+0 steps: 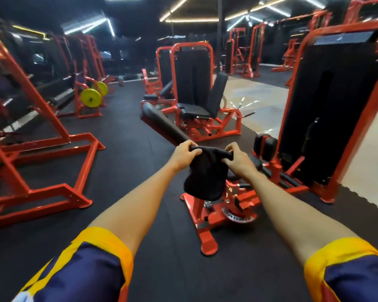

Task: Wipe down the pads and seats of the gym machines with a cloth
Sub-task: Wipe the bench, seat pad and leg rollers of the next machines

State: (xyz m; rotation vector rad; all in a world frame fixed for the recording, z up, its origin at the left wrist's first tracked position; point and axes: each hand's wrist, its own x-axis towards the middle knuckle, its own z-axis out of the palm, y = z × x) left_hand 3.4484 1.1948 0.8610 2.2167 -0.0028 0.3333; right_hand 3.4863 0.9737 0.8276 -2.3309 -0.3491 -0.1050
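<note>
1. Gripping one top corner of the black cloth (205, 177), the left hand (184, 154) curls its fingers round it.
2. The right hand (238, 160) pinches the other corner, so the cloth hangs between both hands, held out in front.
3. A red machine (207, 219) stands on the floor (129, 149) below the hands.
4. A black seat (193, 110) sits well beyond them; a pad (268, 147) is near the right hand.

Open black floor (122, 162) ran up frame centre-left; red frame (52, 153) blocked left, red machine base (207, 227) lay lower centre, weight stack (327, 101) walled right.
</note>
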